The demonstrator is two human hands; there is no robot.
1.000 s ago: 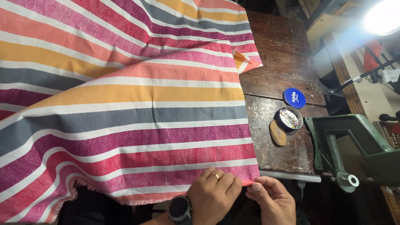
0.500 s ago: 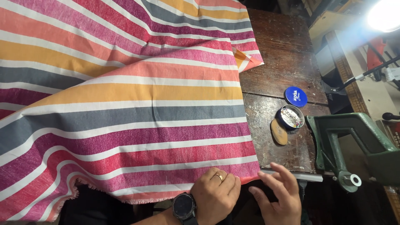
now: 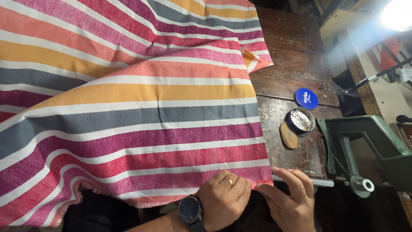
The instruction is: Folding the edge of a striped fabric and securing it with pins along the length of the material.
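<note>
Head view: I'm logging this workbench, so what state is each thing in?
Striped fabric: spread out, near edge frayed.
Left hand: knuckles down on the fabric's corner.
Right hand: fingers spread, beside that corner.
Round tin: open, holding pins.
Blue lid: off, lying flat.
Green clamp: on the table's edge.

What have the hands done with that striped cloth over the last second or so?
The right hand let go of the cloth's near corner, where it had been pinching beside the left hand, opened, and now lies flat by that corner with fingers spread. The left hand stayed pressing the cloth's fringed edge. The cloth, blue lid, open tin and green clamp did not move.
</note>
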